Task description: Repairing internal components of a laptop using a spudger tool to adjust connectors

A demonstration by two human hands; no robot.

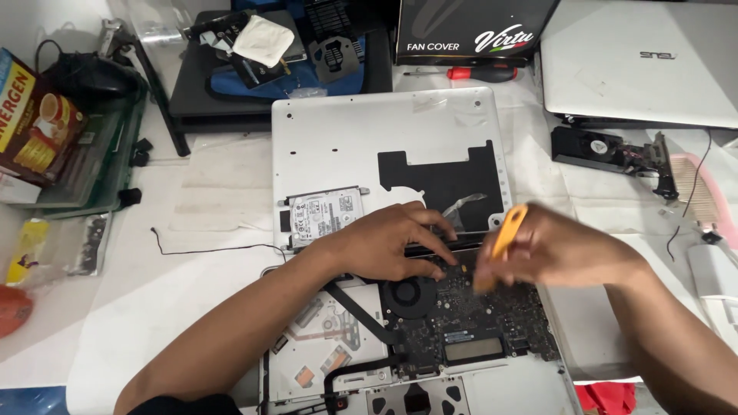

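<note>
Here the left hand (pixel 392 246) lies fingers-down on the far edge of the opened laptop's logic board (pixel 469 319), just beside the fan (pixel 410 296), gripping nothing. The right hand (pixel 561 250) pinches a yellow pry tool (pixel 500 244), blurred, tip close above the board. A slip could gouge components or tear a connector; the loose hard drive (pixel 327 215) on the removed bottom cover (pixel 369 138) could slide off onto the counter (pixel 154 307)
</note>
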